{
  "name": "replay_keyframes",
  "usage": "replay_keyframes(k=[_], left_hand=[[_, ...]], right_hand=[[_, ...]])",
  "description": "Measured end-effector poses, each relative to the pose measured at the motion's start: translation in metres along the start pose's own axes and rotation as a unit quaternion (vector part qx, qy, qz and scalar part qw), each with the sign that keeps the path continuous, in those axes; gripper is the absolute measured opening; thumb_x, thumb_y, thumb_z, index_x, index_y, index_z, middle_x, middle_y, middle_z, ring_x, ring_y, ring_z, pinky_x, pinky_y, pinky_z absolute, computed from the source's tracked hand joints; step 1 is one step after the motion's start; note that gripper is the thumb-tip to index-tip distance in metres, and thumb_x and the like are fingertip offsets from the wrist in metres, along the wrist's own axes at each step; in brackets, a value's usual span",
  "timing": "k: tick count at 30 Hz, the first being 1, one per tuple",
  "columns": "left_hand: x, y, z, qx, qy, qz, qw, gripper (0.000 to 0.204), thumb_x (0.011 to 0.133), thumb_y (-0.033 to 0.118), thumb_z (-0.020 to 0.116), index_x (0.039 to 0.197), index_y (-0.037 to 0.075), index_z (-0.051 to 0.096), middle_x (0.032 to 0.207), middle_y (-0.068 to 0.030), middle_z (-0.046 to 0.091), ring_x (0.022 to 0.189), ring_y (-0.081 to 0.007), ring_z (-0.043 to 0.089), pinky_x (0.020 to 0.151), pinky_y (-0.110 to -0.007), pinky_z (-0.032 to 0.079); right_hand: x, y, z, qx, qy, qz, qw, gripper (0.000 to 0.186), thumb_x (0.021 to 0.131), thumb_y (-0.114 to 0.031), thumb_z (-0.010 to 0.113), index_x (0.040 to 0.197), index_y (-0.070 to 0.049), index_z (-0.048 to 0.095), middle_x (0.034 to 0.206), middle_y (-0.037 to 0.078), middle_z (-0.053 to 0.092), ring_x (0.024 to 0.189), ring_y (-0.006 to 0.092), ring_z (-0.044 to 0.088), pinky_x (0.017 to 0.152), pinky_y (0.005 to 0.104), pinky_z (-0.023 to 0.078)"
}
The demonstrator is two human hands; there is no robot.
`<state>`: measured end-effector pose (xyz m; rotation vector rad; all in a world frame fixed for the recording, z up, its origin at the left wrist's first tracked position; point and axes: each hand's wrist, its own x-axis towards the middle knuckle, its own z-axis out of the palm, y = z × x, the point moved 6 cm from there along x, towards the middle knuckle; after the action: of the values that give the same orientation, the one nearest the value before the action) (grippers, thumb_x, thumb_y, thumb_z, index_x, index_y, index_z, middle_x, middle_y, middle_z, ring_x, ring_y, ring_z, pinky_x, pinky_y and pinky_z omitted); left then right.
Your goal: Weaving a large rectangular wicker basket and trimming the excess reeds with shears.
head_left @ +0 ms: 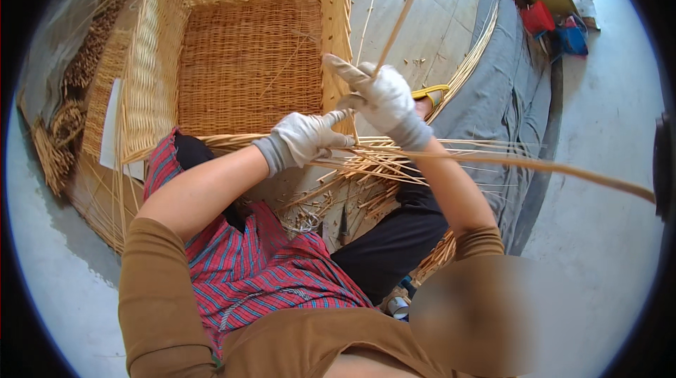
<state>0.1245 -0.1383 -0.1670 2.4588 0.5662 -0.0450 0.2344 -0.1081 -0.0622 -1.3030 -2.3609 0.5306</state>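
Observation:
A large rectangular wicker basket (pixel 250 61) lies in front of me, its woven inside facing up. My left hand (pixel 303 138), in a whitish work glove with a grey cuff, grips the basket's near right corner between thumb and forefinger. Just right of it, my right hand (pixel 387 100), gloved alike, closes round a long wicker rod (pixel 405 19) that slants up past the top of the view. My right forefinger points out along the basket's right wall. Loose rod ends (pixel 451 149) spread rightward from the corner, beneath my right wrist. The fingers partly hide the corner itself.
Cut wicker pieces (pixel 377 198) lie on the floor by my legs, near a dark pointed tool (pixel 343 226). Long rods (pixel 472 61) rest on a grey cloth (pixel 517 96) at right. Bundled wicker (pixel 53 145) stands at left. A red container (pixel 539 20) sits far right.

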Motion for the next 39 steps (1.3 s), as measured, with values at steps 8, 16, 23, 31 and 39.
replay_keyframes(k=[8,16,23,31,39], left_hand=[[-0.006,0.002,-0.01,-0.079,0.076,0.05,0.993,0.048,0.079,0.021,0.073,0.124,0.035,0.064,0.156,-0.0076,0.034,0.1,-0.0287,0.067,0.076,-0.036,0.056],[-0.004,0.001,-0.002,-0.068,0.073,0.047,0.994,0.054,0.073,0.018,0.078,0.123,0.035,0.064,0.152,-0.0141,0.038,0.101,-0.0285,0.067,0.081,-0.033,0.056],[-0.01,0.002,0.0,-0.029,0.083,0.034,0.995,0.053,0.076,0.017,0.073,0.125,0.034,0.062,0.148,-0.0071,0.045,0.094,-0.0203,0.068,0.071,-0.03,0.057],[-0.006,0.011,0.002,0.074,0.108,0.093,0.987,0.039,0.086,0.016,0.056,0.123,0.025,0.059,0.141,-0.0018,0.052,0.098,-0.0236,0.066,0.07,-0.034,0.057],[-0.009,0.008,0.0,-0.021,0.182,0.099,0.978,0.037,0.078,0.016,0.065,0.114,0.021,0.067,0.135,-0.0011,0.059,0.077,-0.0234,0.063,0.067,-0.034,0.054]], right_hand=[[-0.088,0.042,0.019,0.358,0.061,0.073,0.929,0.044,0.084,-0.013,0.07,0.125,-0.004,0.056,0.125,0.015,0.063,0.116,0.0276,0.061,0.095,0.0365,0.049],[-0.017,0.064,0.024,-0.212,-0.032,-0.179,0.96,0.085,0.065,-0.067,0.069,0.133,-0.017,0.053,0.139,0.005,0.053,0.122,0.0262,0.051,0.115,0.048,0.028],[-0.037,0.099,0.008,0.018,-0.093,0.09,0.991,0.037,0.069,-0.037,0.081,0.093,-0.012,0.069,0.083,0.005,0.067,0.085,0.0262,0.065,0.077,0.0382,0.05],[0.003,0.081,0.023,-0.05,0.023,0.025,0.998,0.046,0.071,-0.021,0.081,0.114,-0.015,0.062,0.118,0.008,0.061,0.104,0.0316,0.062,0.084,0.0392,0.052],[-0.017,0.089,0.035,-0.069,0.143,-0.04,0.987,0.026,0.083,-0.013,0.07,0.108,-0.015,0.062,0.098,0.005,0.069,0.087,0.0293,0.066,0.075,0.0402,0.054]])
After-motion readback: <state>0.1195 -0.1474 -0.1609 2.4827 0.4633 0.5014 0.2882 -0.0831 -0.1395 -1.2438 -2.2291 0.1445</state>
